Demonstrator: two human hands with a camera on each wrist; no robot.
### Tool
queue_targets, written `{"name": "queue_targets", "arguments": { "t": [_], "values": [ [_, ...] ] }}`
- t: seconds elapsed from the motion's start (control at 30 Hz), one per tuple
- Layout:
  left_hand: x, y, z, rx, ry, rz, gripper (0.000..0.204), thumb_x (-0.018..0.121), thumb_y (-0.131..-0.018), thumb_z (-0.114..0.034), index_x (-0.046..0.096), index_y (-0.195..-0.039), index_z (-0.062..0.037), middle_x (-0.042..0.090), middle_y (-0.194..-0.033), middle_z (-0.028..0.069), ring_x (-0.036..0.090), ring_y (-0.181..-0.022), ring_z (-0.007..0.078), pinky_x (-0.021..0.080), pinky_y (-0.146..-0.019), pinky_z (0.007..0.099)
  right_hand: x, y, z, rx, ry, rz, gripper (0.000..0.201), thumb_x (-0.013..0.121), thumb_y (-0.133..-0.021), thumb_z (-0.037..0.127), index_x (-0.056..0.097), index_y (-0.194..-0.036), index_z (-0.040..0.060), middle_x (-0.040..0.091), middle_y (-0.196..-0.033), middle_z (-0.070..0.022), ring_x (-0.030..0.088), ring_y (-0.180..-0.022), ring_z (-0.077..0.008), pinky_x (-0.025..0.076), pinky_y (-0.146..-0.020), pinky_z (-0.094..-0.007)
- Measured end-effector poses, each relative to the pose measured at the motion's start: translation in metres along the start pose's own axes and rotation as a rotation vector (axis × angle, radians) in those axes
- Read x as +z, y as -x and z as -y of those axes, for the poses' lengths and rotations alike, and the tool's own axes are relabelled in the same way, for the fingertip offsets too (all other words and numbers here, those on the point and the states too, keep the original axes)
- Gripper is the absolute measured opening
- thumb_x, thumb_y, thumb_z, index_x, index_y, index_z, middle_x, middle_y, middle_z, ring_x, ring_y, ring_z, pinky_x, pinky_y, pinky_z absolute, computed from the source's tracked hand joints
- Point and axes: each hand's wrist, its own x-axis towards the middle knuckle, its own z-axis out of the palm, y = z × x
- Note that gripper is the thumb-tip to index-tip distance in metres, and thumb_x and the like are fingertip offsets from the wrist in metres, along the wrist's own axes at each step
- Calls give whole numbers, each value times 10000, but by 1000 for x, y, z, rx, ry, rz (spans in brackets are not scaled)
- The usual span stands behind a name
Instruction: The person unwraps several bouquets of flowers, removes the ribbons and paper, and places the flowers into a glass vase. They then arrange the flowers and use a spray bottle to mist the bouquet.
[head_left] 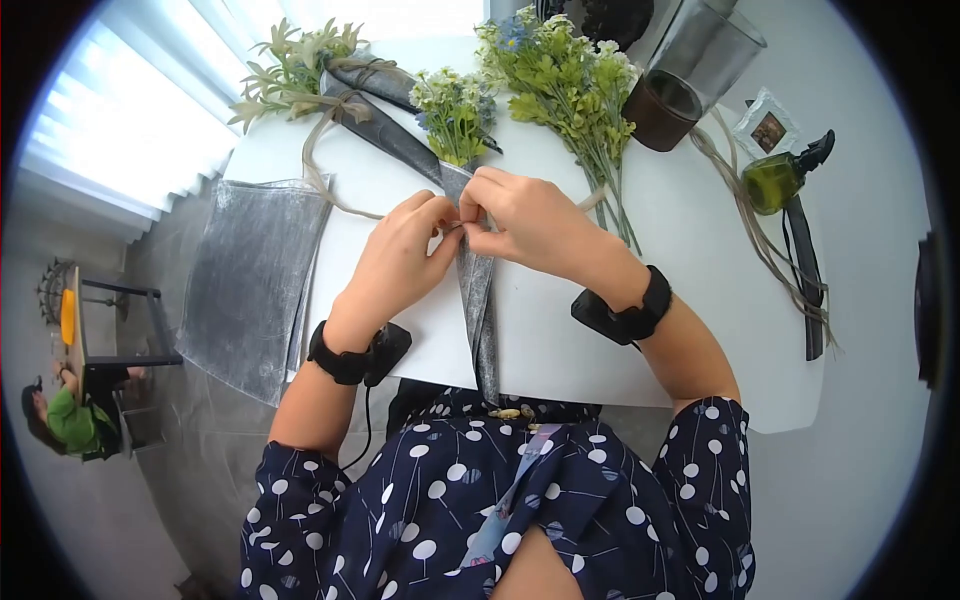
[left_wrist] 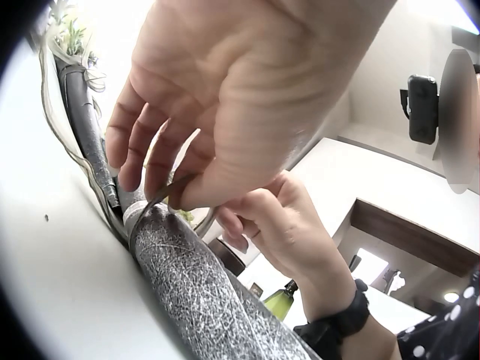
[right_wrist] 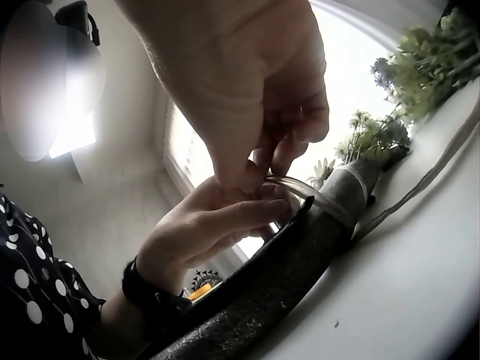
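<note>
A slim bouquet of small white and blue flowers lies upright in the head view, rolled in a grey mottled paper cone whose tip points toward the person. My left hand and right hand meet over the cone's upper part. Both pinch a thin pale ribbon between thumb and fingertips. In the left wrist view the ribbon wraps round the cone just below its upper rim. One ribbon tail curves off to the left; another shows beyond my right hand. The fingers partly hide the crossing of the ribbon.
Two wrapped bouquets lie at the upper left. Grey wrapping sheets overhang the table's left edge. Loose flower stems and a glass vase are at the back. Rightward are a frame, green spray bottle and spare ribbons.
</note>
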Motion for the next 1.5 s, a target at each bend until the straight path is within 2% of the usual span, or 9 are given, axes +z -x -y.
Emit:
{"name": "queue_targets", "arguments": {
  "t": [0.07, 0.13, 0.2, 0.4, 0.63, 0.9, 1.1, 1.33, 1.5],
  "values": [
    [-5, -2, 1, -4, 42, 25, 109, 622, -817, -81, 590, -874, 6, 581, -782, 83, 580, -691, 185, 461, -630, 280, -18, -4, 8, 100, -151, 50, 67, 579, -770, 53, 527, -800, 23, 574, -744, -75, 542, -603, -156, 461, -562, -274],
    [-14, -5, 0, -247, 432, 160, 116, 568, -868, -102, 598, -868, 10, 614, -776, 74, 581, -718, 152, 463, -643, 287, -26, -4, 7, 196, -303, 96, 49, 556, -801, 46, 520, -824, 22, 586, -738, -63, 519, -593, -108, 444, -552, -245],
    [-26, -6, 7, -245, 523, 205, 193, 521, -926, -150, 601, -884, 21, 625, -796, 51, 557, -748, 95, 453, -674, 246, -28, 0, 1, 392, -834, 32, 43, 515, -850, 58, 499, -877, 28, 586, -746, -36, 483, -617, -53, 410, -549, -211],
    [-71, -8, 9, -137, 741, 243, 247, 480, -959, -170, 591, -888, 39, 559, -749, 24, 516, -711, 92, 426, -653, 233, -66, 14, -9, 333, -745, -23, 99, 535, -872, 107, 503, -900, 18, 573, -724, -15, 471, -619, -33, 351, -532, -189],
    [-125, -13, -11, -211, 510, 281, 106, 511, -916, -47, 572, -889, 35, 560, -770, 43, 519, -721, 101, 425, -670, 229, -129, 50, 3, 338, -536, -175, 86, 566, -867, 104, 529, -866, 26, 465, -663, 52, 389, -593, -22, 322, -535, -194],
    [-162, -41, -40, 169, -275, -14, 45, 571, -800, 70, 576, -838, 47, 524, -819, 88, 514, -764, 179, 423, -673, 282, -202, 138, 47, 596, -116, -87, 124, 599, -867, 127, 636, -887, 10, 460, -591, 54, 386, -562, -32, 318, -519, -207],
    [-126, -73, -68, 378, -598, -139, 121, 673, -736, -10, 639, -851, 4, 377, -779, 82, 417, -768, 237, 375, -699, 357, -243, 211, 86, 760, 73, -197, 183, 533, -889, 131, 653, -830, 6, 556, -653, 13, 394, -572, -64, 336, -539, -221],
    [-34, -115, -124, 636, -383, 11, 85, 626, -798, -33, 644, -881, -23, 568, -689, 113, 513, -584, 264, 400, -548, 359, -265, 309, 111, 1045, 48, -319, 204, 476, -916, 165, 633, -942, 38, 561, -753, 26, 406, -618, -56, 359, -575, -215],
    [41, -164, -162, 977, -371, 23, 96, 584, -824, -69, 602, -908, -27, 607, -739, 122, 580, -655, 309, 458, -588, 404, -284, 350, 92, 1207, 214, -309, 207, 460, -922, 157, 623, -962, 36, 575, -777, 3, 428, -634, -84, 380, -597, -228]
  ]
}}
